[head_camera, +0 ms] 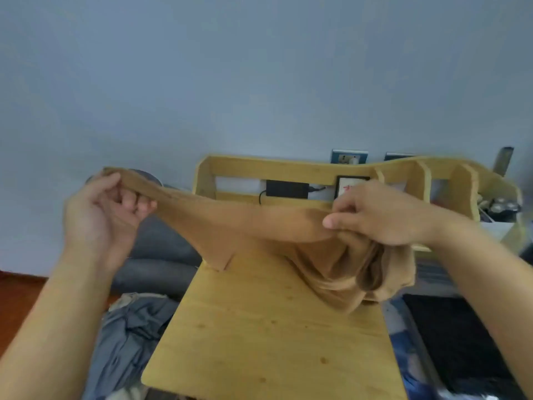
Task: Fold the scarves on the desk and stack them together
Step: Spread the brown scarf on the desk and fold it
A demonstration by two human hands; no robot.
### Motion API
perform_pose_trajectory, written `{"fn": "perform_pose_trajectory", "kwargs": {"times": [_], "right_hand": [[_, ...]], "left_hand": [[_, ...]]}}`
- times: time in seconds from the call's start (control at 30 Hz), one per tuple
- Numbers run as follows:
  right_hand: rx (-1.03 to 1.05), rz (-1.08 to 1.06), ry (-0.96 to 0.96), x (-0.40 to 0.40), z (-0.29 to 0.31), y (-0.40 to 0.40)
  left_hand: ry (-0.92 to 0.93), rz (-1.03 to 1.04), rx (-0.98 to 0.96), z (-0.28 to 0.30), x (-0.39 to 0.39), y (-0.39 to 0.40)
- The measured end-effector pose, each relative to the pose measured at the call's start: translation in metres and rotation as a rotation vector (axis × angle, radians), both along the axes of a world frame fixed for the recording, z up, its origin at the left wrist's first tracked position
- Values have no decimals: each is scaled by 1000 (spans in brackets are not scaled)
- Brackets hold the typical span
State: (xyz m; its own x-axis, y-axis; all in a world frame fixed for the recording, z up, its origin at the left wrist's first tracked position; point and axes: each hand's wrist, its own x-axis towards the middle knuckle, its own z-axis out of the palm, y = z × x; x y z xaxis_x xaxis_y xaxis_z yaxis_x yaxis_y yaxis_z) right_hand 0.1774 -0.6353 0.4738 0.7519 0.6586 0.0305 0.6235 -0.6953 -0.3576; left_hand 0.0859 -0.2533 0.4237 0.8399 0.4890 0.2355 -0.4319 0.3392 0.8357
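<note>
A tan scarf (230,223) hangs stretched in the air above the wooden desk (268,342). My left hand (101,215) pinches one end of it, raised at the left beyond the desk's edge. My right hand (375,215) grips the scarf further along, at the right. From that hand the rest of the cloth falls in a bunched fold onto the desk's far right part. No other scarf shows on the desk.
A wooden shelf rack (317,168) stands along the desk's back edge, holding a black power adapter (287,188) and small items. Grey-blue cloth (129,327) lies left of the desk, below it. A dark mat (461,342) lies at the right.
</note>
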Motion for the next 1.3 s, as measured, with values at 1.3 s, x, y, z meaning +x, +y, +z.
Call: {"fn": "perform_pose_trajectory", "kwargs": {"times": [1.3], "right_hand": [[-255,-614,580,-162,-434,-69]], "left_hand": [[508,330,-608,-287,-85,4]]}}
